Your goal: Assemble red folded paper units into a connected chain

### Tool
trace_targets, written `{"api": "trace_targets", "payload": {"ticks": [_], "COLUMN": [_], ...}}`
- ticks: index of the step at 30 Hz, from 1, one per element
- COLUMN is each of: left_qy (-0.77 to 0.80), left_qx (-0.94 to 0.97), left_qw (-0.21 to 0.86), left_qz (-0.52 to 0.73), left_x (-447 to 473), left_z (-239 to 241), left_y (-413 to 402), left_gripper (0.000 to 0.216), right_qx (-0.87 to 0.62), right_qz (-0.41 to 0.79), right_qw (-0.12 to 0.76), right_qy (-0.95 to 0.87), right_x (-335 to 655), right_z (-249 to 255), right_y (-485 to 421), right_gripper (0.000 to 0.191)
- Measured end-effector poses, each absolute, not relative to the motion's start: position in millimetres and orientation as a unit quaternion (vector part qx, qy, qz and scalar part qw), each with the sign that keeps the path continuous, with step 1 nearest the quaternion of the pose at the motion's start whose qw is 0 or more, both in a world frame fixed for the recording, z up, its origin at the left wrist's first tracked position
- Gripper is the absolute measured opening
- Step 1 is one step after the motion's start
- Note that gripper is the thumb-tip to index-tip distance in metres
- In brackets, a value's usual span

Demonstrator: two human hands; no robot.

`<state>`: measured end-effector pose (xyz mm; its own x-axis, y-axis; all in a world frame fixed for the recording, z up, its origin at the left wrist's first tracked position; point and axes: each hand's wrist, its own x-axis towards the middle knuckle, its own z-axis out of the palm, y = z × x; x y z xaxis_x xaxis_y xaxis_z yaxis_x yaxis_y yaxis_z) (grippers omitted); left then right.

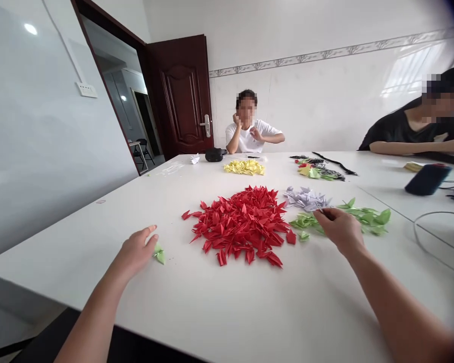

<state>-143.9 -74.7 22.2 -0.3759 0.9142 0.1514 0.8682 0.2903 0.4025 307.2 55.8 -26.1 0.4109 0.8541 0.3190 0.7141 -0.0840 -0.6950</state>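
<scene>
L hand (138,252) is nr the L side of the white table (212,302), thumb & fingertips apart w/ a gap btwn. Green folded piece (159,255) lies just beside the thumb; can't tell if they touch. R hand (342,232) is over the green pile (374,218), thumb & finger together, clamped on a thin tool (320,207), tip pointing twd the lavender pile (306,198); too small to tell what kind.

Red pile (242,227) sits mid-table btwn the hands, edges ragged: a few pcs stray off its L end & along its near side. On its R, it's right up against lavender & green, so little slack there; a loose green piece (303,236) is just off that corner. More room on the L: wide strip of tabletop btwn L hand & red, another from red down to the near edge. L forearm crosses that near edge; R forearm comes in from the lower R corner.

Farther back, yellow pile (244,168) is nr the far edge, w/ black pouch (214,155) & a white folded piece (194,159) to its L. Mixed bundle (316,170) is back R, then a dark thread cone (427,179) tilted nr the R side, grey cable (416,237) looping below. Person in white (255,136) sits at far edge; person in black (401,123) at far R.
</scene>
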Motion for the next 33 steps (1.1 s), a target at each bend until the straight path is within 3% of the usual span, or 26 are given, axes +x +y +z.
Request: {"api": "trace_targets", "payload": {"ticks": [4, 7, 10, 13, 18, 23, 33], "left_qy": [0.759, 0.751, 0.719, 0.597, 0.459, 0.43, 0.432], "left_qx": [0.587, 0.57, 0.554, 0.585, 0.674, 0.733, 0.747], "left_qw": [0.125, 0.11, 0.111, 0.182, 0.187, 0.161, 0.183], "left_qz": [0.252, 0.313, 0.405, 0.517, 0.548, 0.503, 0.471], "left_x": [-150.6, -152.5, -127.2, -71.3, 13.5, 23.5, 24.9], "left_z": [-0.4, -6.3, 8.3, 29.4, 29.7, 2.6, -0.3], "left_y": [-81.5, -76.3, -63.1, -41.1, -3.5, 0.6, -12.8], "left_gripper": [0.042, 0.028, 0.029, 0.032, 0.03, 0.037, 0.033], "right_qx": [-0.726, -0.716, -0.687, -0.625, -0.493, -0.413, -0.462], "right_qz": [0.081, 0.079, 0.084, 0.14, 0.225, 0.222, 0.23], "right_qw": [0.412, 0.412, 0.424, 0.452, 0.445, 0.397, 0.348], "right_qy": [-0.544, -0.558, -0.584, -0.621, -0.713, -0.789, -0.783], "right_x": [304.2, 296.9, 280.7, 256.2, 213.6, 188.2, 183.6], "right_z": [-25.1, -22.5, -16.9, -7.9, 5.4, 4.0, -4.3], "right_y": [52.7, 49.5, 43.1, 30.9, 0.2, -19.8, -17.0], "right_gripper": [0.034, 0.032, 0.033, 0.042, 0.043, 0.031, 0.029]}}
